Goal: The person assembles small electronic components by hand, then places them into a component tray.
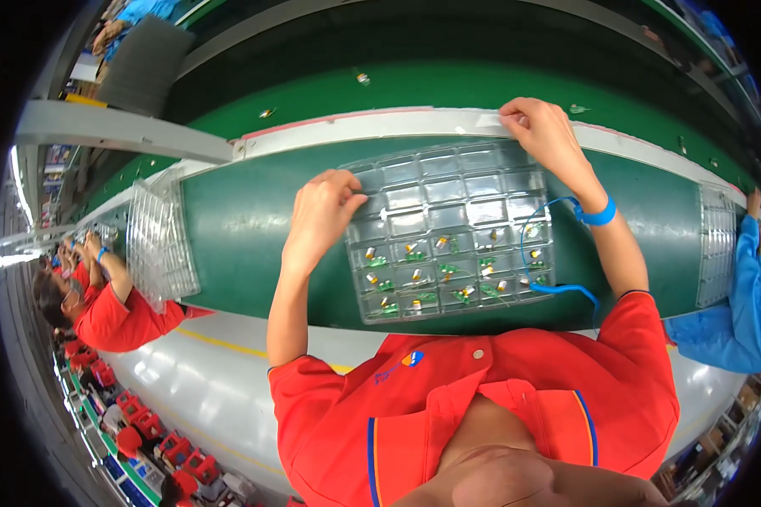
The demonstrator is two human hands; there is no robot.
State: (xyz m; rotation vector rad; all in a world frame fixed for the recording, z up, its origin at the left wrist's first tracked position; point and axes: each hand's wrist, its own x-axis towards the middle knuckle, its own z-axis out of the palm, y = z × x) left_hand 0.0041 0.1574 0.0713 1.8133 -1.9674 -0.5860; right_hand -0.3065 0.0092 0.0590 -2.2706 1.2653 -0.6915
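Observation:
A clear plastic compartment tray (406,198) lies on the green work surface before me. Several small green circuit boards with white and orange parts (416,275) sit in its nearer rows, while the farther rows hold none. My left hand (320,211) is closed at the tray's far left corner, thumb and fingers about its edge. Beyond the far right corner, my right hand (543,133) is held over the white rail (380,123), its fingers curled in a pinch; whatever is between them is hidden. A blue wrist strap (599,213) with a cord rings my right wrist.
Past the rail runs a green belt (313,97) with scattered small boards (362,78). Stacked clear trays (156,241) stand at left, another tray (716,245) at right. A person in red (118,313) works at left, one in blue (727,313) at right. A metal beam (127,131) juts in.

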